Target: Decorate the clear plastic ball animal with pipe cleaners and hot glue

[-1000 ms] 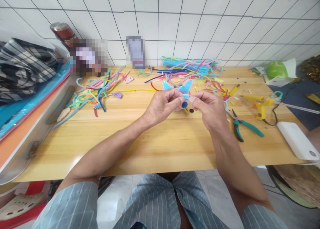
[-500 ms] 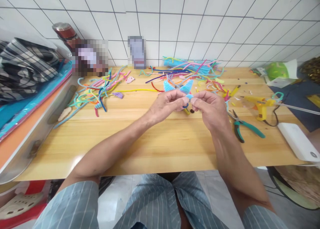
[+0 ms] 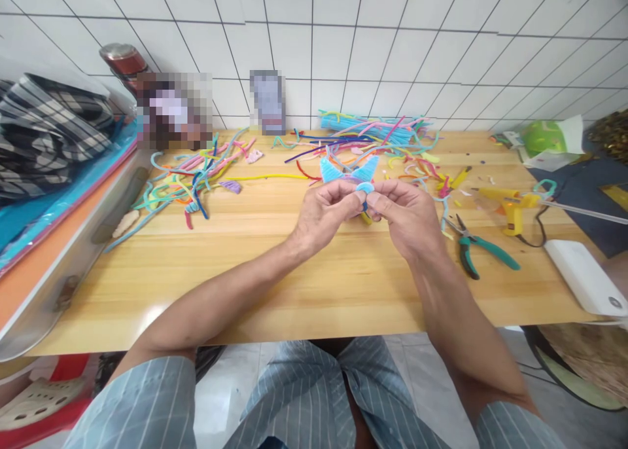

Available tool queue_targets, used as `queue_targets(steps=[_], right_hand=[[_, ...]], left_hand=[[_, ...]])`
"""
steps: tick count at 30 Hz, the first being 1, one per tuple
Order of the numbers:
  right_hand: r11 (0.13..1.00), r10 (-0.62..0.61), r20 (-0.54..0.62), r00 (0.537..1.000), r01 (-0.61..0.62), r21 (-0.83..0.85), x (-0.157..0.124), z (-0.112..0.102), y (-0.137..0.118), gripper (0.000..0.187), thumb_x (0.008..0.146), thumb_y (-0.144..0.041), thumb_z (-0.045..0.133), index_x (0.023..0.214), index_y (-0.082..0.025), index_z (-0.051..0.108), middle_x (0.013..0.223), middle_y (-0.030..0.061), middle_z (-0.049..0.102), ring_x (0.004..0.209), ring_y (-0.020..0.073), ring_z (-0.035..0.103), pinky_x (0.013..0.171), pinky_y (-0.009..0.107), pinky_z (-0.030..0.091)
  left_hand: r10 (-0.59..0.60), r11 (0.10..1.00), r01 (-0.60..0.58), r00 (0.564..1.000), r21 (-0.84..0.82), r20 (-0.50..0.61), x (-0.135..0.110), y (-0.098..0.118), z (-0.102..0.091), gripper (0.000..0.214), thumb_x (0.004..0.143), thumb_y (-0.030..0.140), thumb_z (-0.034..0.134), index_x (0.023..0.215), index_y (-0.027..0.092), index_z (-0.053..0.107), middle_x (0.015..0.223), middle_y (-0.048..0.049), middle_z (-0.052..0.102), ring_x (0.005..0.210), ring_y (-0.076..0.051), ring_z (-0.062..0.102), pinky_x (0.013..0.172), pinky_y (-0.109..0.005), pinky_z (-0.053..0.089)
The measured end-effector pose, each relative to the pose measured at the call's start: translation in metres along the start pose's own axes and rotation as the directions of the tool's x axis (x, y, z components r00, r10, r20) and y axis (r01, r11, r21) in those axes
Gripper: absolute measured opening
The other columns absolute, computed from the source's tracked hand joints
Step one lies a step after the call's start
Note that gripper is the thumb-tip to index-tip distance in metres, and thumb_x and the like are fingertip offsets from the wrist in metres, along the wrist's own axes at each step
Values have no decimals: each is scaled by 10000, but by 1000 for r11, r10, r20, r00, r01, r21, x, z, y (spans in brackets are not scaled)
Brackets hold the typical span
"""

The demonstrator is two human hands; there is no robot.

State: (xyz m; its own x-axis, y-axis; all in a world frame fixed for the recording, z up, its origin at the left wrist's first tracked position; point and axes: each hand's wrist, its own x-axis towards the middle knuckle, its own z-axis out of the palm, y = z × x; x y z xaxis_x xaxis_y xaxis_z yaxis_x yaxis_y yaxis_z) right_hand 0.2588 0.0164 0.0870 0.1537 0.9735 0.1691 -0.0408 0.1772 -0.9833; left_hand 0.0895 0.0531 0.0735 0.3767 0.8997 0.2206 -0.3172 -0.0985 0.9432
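Carefully, our left hand (image 3: 330, 215) and right hand (image 3: 409, 215) are both pinching a light-blue disc (image 3: 364, 186). If squeezing unevenly, we are probably risking bending it.

Two blue triangles (image 3: 332, 169) (image 3: 366, 168), one glue gun (image 3: 513, 208)

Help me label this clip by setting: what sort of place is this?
Probably a handicraft spot, at home or in a small workshop; I cannot tell which. The fuzzy coloured stems, the yellow glue gun and the green-handled pliers on the wooden table show it.
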Motion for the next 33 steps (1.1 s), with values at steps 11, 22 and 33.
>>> queue_targets(steps=[11,22,33], right_hand=[[991,3,54,999,4,-133,1,-14,-10,284,729,-411,1033,755,-241,807,640,-23,701,574,125,577,562,290,504],[1000,15,63,998,-14,-10,0,-6,2,415,712,-567,1103,853,-284,833,718,-12,756,624,159,635,583,322,528],[997,76,104,992,-73,-31,2,-15,-11,407,689,-493,1093,718,-253,766,616,-30,673,556,128,563,558,306,486]], left_hand=[[-35,961,-62,939,268,343,18,30,-30,558,867,689,986,830,175,773,724,-4,678,631,-109,517,578,-269,396],[114,988,-121,991,100,72,2,4,-3,656,848,831,932,815,210,723,750,-10,722,700,-150,663,683,-297,556],[-37,986,-12,955,165,293,15,27,-25,601,822,723,1010,871,176,765,780,-15,732,655,-104,574,605,-254,444]])
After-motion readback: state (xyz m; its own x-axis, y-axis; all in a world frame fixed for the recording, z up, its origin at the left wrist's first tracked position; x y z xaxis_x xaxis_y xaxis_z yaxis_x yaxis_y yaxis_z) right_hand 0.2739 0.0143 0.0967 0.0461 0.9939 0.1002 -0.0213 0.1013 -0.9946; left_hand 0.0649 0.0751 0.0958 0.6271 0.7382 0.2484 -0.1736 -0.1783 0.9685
